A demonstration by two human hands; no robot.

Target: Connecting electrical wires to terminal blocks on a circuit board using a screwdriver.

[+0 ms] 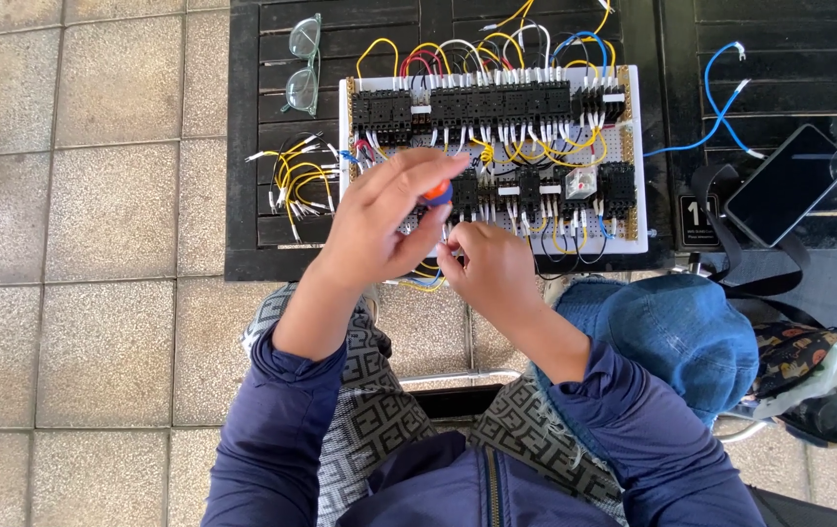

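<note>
A white perforated wiring board (633,98) lies on a dark slatted table, carrying rows of black relays and terminal blocks (487,102) joined by yellow, red, white and blue wires. My left hand (384,220) is closed around a screwdriver with an orange and blue handle (436,192), held upright over the board's lower left part. My right hand (492,263) pinches a thin white wire end (445,246) at the board's near edge, just beside the screwdriver tip, which is hidden.
Clear-framed glasses (301,63) and a bundle of yellow jumper wires (297,181) lie left of the board. A loose blue wire (721,107) and a black phone (787,183) sit to the right. A blue denim hat (677,332) rests near my right elbow. Stone tiles (97,195) surround the table.
</note>
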